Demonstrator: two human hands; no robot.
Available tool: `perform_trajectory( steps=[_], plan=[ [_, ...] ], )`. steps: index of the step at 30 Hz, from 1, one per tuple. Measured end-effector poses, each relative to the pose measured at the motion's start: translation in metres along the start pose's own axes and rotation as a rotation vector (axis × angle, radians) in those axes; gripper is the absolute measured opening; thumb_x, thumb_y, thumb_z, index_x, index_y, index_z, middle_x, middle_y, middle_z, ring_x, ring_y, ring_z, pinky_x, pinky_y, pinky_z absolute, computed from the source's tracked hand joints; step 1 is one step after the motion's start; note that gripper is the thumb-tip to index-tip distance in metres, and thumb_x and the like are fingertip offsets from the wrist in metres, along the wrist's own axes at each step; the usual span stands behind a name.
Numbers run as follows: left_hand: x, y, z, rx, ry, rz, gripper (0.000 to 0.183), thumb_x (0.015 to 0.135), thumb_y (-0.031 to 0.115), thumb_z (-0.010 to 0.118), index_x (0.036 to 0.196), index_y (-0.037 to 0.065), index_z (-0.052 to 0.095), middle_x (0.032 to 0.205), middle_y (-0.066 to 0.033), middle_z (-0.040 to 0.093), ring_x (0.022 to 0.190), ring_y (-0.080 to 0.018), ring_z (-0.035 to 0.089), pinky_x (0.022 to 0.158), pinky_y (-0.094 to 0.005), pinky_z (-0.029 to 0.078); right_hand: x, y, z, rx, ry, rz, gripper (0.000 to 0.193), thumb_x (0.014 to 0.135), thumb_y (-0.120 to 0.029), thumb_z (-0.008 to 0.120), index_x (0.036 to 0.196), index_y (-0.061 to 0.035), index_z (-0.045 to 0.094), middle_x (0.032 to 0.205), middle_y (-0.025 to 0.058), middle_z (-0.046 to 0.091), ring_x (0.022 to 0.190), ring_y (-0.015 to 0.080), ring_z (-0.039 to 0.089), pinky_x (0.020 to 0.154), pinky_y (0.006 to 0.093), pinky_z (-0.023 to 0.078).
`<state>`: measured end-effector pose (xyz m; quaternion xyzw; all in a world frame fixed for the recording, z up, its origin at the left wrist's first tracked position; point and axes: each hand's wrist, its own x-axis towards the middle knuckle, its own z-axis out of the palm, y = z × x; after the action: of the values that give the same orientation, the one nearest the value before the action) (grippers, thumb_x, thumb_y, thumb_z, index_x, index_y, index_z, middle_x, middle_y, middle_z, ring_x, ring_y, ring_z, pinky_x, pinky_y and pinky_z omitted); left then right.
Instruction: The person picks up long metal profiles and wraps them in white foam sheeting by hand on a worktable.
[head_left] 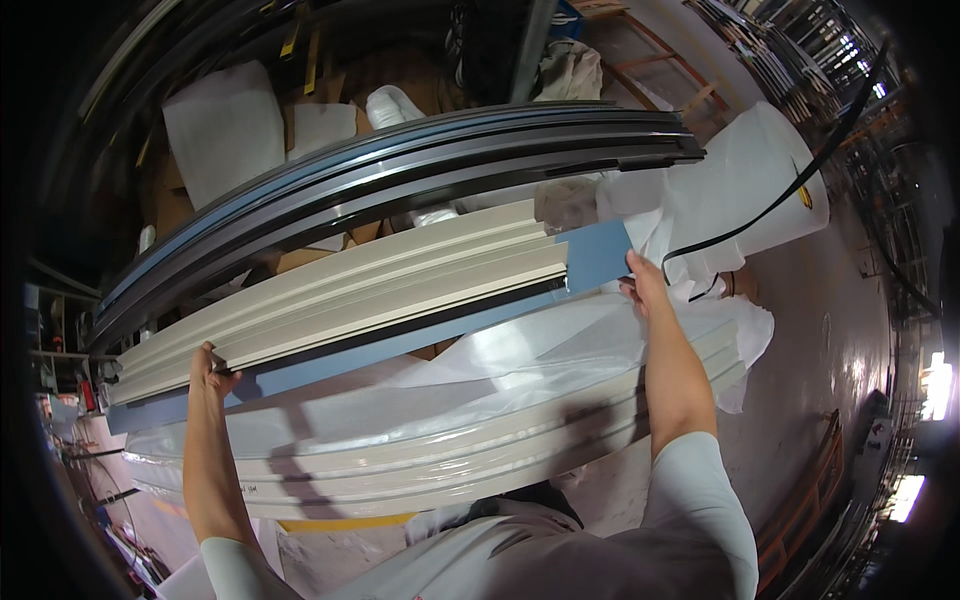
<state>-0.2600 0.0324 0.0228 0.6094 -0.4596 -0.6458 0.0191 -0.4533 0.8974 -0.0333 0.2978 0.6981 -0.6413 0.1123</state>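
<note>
A long blue strip (595,256) runs slantwise before me, with several cream ridged profiles (390,275) lying along its top. At the strip's right end my right hand (646,284) is closed on its edge, thumb on top and fingers partly hidden beneath. Toward the left end, my left hand (210,375) is closed around the strip's near edge, touching the cream profiles as well. A black groove shows between the cream profiles and the blue edge. Nearer to me lies a bundle of pale profiles (400,465) under clear wrapping film (480,370).
Beyond the strip lies a stack of dark grey and blue profiles (430,150). A large roll of white wrap (745,190) stands at the right, crossed by a black strap (770,208). Cardboard and white foam sheets (225,125) lie at the back. Racks of long bars line the right.
</note>
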Motion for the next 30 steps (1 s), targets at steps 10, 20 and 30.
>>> perform_trajectory(
  steps=[10, 20, 30],
  plan=[
    [0.039, -0.014, -0.003, -0.009, 0.011, -0.066, 0.037, 0.099, 0.045, 0.055, 0.108, 0.010, 0.050, 0.089, -0.0090, 0.051, 0.077, -0.0248, 0.049, 0.059, -0.0417, 0.044, -0.049, 0.023, -0.050, -1.234, -0.192, -0.350, 0.036, 0.078, -0.014, 0.067, 0.111, -0.0076, 0.076, 0.107, 0.0194, 0.072, 0.100, 0.0349, 0.067, 0.090, 0.0421, 0.052],
    [0.043, -0.022, -0.004, 0.142, -0.107, -0.133, 0.051, 0.099, 0.057, 0.049, 0.108, 0.007, 0.043, 0.088, -0.0093, 0.047, 0.068, -0.0244, 0.046, 0.055, -0.0376, 0.045, -0.194, -0.068, -0.060, -1.259, -0.278, -0.812, 0.012, 0.072, -0.004, 0.068, 0.083, 0.0008, 0.068, 0.100, 0.0173, 0.063, 0.101, 0.0390, 0.058, 0.091, 0.0449, 0.050],
    [0.038, -0.038, -0.001, 0.010, -0.082, -0.104, 0.047, 0.096, 0.065, 0.052, 0.097, 0.018, 0.049, 0.069, -0.0028, 0.046, 0.054, -0.0210, 0.044, 0.048, -0.0367, 0.040, -0.188, -0.041, 0.072, -1.345, -0.314, -0.742, 0.051, 0.082, -0.017, 0.075, 0.126, -0.0018, 0.057, 0.112, 0.0194, 0.064, 0.106, 0.0372, 0.065, 0.092, 0.0470, 0.053]
  ],
)
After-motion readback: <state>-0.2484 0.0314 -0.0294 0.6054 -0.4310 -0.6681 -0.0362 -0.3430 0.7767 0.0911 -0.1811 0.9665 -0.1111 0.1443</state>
